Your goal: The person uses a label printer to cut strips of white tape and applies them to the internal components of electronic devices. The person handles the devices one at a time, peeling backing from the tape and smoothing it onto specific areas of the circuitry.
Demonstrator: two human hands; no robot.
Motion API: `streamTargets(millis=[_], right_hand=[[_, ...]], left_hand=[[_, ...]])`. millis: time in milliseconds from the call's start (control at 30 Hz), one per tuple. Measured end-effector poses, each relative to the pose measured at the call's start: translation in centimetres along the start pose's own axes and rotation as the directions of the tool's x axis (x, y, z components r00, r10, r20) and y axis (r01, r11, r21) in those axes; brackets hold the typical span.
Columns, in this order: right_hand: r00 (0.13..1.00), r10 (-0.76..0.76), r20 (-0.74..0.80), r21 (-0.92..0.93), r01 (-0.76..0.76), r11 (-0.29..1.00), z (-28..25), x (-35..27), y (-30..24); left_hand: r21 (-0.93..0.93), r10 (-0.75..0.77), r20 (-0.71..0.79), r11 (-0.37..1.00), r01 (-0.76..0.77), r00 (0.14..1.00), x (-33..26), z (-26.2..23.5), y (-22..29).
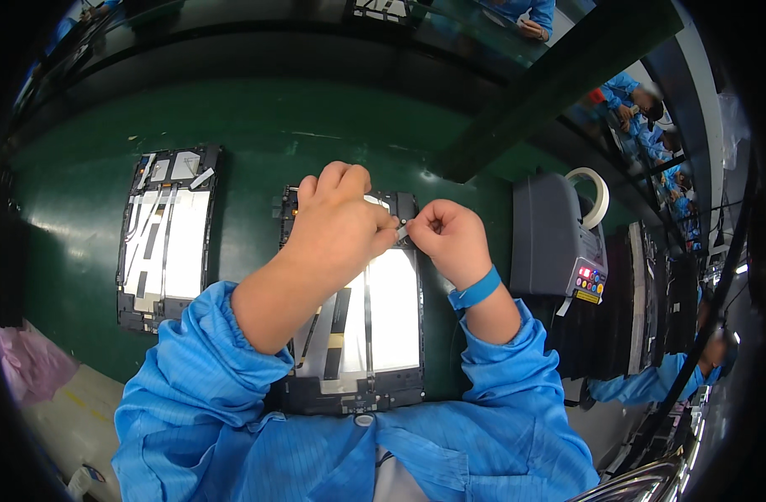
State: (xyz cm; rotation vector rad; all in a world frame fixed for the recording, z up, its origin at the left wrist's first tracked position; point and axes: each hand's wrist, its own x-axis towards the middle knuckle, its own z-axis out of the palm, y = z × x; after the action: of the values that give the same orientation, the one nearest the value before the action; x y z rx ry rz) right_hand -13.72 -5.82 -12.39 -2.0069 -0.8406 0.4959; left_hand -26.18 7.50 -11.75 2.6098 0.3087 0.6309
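In front of me lies an opened flat device (pixel 395 318), like a large tablet, with a black frame, silver inner plates and thin cables. Both my hands meet over its far right corner. Between their fingertips is a small whitish strip of tape (pixel 402 233). My left hand (pixel 337 222) pinches the strip from the left, its fingers curled. From the right, my right hand (pixel 451 238), with a blue band on its wrist, has thumb and forefinger closed at the strip's other end. Whether the strip touches the device is hard to tell.
A second opened device (pixel 170 238) lies to the left on the green table (pixel 257 117). At the right stands a grey tape dispenser (pixel 546 238) with a pale tape roll (pixel 599 199). Beyond it are upright dark panels (pixel 638 301). Co-workers in blue sit farther off. A dark post (pixel 559 88) rises behind.
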Motion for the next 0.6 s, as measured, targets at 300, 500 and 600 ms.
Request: streamTargets(millis=[300,500,600], right_hand=[[0.991,0.068,-0.117,0.333,-0.025,0.943,2.6,-0.7,3.1],[0.973,0.093,-0.211,0.164,-0.059,0.985,2.7,-0.2,2.3],[0.957,0.282,-0.074,0.392,-0.232,0.89,0.9,-2.9,3.3]], left_hand=[[0.029,-0.018,0.0,0.999,0.018,1.0,0.1,-0.2,0.2],[0.112,0.083,0.057,0.99,-0.09,0.995,-1.2,-1.2,-0.7],[-0.02,0.013,0.075,1.0,-0.011,0.997,-4.7,-4.2,0.7]])
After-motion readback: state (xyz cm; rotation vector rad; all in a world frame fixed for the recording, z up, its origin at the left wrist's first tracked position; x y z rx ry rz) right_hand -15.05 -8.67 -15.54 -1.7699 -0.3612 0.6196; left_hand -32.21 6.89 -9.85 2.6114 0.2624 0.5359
